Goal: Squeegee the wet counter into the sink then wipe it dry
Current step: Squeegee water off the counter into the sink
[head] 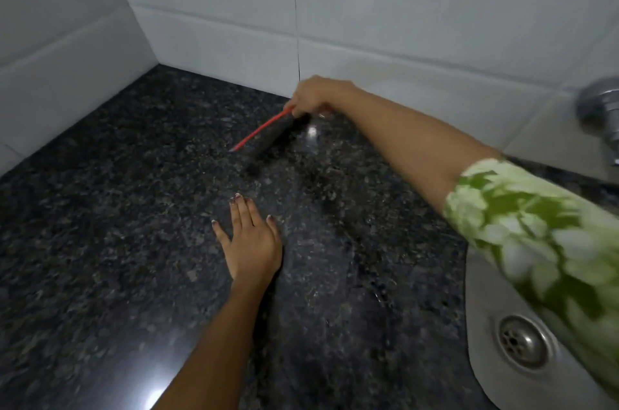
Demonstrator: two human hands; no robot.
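Head view, looking down on a dark speckled counter [127,242] set in a corner of white wall tiles [214,11]. Right hand [313,96], at 12 o'clock from frame centre near the back wall, is closed around the handle of a squeegee [263,128]; its red blade edge runs down toward 8 o'clock from the fist and meets the counter, with a dark blurred shadow just beside it. Right forearm crosses from 3 o'clock, wearing a green-and-white patterned sleeve [536,242]. Left hand [251,242], near centre, lies flat on the counter, palm down, fingers extended and slightly spread, holding nothing. Sink [482,342] with its round metal drain [522,341] sits at 4 o'clock, partly hidden by the sleeve. Tap [603,115] shows at 2 o'clock. Wet sheen glints on the counter below the right hand.
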